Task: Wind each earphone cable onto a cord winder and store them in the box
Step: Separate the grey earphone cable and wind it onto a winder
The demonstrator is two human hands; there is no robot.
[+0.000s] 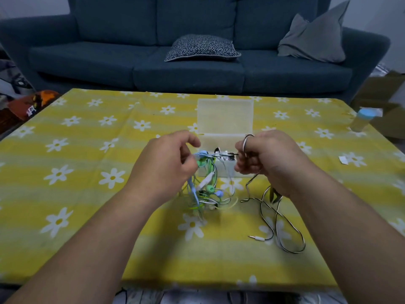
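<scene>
Yellow cloth (87, 150) printed with white daisies covers a low table in front of a dark blue fabric sofa (131, 62). Left of the fingers the cloth runs wide and flat out to the table's left edge.

The left hand (168, 159) reaches in from the near edge, palm turned inward. Its fingers are curled and pinch the top of a tangle of earphone cables (206, 189), thin blue, green and white cords with round buds, which hang from the fingertips down onto the cloth.

Just beyond and between both sets of fingers stands the box (230, 170), translucent plastic and rectangular, its lid (225, 115) upright.

The right hand (269, 159) has its fingers clenched round a black-and-white cable (276, 220), one loop passing over the forefinger. The rest trails below the hand in loose curves, ending at a metal plug (258, 238).

Far right of the fingers, a blue-capped bottle (361, 119) stands at the table's edge.
</scene>
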